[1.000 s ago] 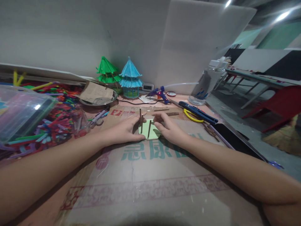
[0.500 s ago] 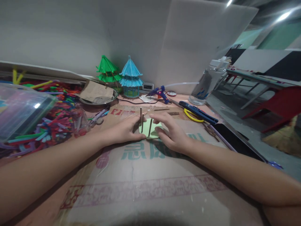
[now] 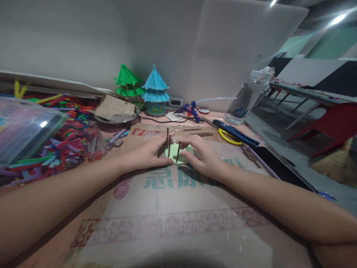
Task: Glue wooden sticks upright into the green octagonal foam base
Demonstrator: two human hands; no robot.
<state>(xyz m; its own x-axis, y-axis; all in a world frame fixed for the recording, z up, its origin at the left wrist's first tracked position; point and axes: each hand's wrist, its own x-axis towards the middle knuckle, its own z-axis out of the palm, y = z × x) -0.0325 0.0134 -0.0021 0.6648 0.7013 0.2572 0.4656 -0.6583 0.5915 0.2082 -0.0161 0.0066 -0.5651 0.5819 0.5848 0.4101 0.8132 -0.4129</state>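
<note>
While left grip (image 3: 153,153) and right grip (image 3: 205,155), half-open, flank the base's (image 3: 173,152) edges — holds unclear — cardboard (image 3: 178,203) spreads nearer.

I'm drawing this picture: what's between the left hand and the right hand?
In the head view, a pale green base with three upright brown sticks lies between the left hand and right hand.

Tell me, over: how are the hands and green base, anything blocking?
Left hand, right hand flanking green base. Three brown sticks standing on it. Glue gun beyond, not blocking the hands.
</note>
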